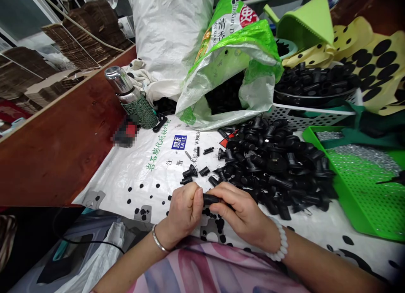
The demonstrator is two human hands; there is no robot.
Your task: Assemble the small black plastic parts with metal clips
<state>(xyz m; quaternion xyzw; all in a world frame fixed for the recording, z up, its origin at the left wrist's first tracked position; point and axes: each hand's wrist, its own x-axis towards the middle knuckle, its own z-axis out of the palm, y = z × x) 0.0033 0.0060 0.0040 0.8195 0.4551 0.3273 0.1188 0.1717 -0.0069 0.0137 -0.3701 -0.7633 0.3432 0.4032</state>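
Note:
Both hands meet near the bottom centre over a white printed sheet (133,170). My left hand (185,210) is closed in a fist round one end of a small black plastic part (210,198). My right hand (236,210) pinches the other end of the same part with fingers curled. A silver bangle is on the left wrist and a white bead bracelet on the right. Just beyond the hands lies a big heap of black plastic parts (275,162). A few loose black pieces (191,172) lie apart from the heap, to its left.
A green and white sack (228,52) lies open behind the heap. A steel flask (131,96) stands at the left on the red-brown table (63,141). A green perforated tray (363,187) sits at right, and a white basket (313,113) of black parts behind it.

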